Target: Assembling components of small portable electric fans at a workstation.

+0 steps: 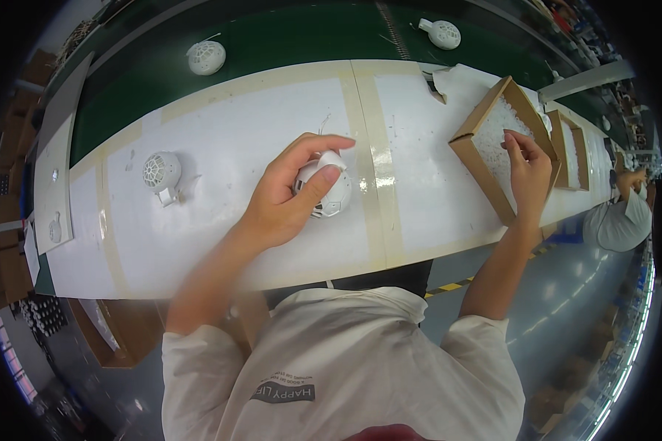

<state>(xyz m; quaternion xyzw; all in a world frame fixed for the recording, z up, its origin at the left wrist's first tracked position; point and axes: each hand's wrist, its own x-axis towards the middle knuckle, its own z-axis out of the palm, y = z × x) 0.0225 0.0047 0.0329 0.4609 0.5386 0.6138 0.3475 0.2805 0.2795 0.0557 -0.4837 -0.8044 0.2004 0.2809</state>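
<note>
My left hand (pixel 278 197) is wrapped round a white round fan housing (pixel 337 197) with a slotted grille, over the middle of the white table (pixel 243 132). Its thumb and forefinger lie at a short stub on the housing's upper side. At the right, my right hand (pixel 529 173) is at a cardboard tray (pixel 481 182) filled with small translucent white pieces (pixel 495 143). Thumb and fingertips are pinched together there; what sits between them is too small to make out. A second fan housing (pixel 162 170), grille up, lies on the table to the left.
Beyond the table runs a green conveyor belt (pixel 294 37) carrying more fan housings (pixel 207 57) (pixel 443 34). Another cardboard tray (pixel 575 151) stands farther right, near a person in a light shirt (pixel 618 224). A pale panel (pixel 62 162) borders the left end.
</note>
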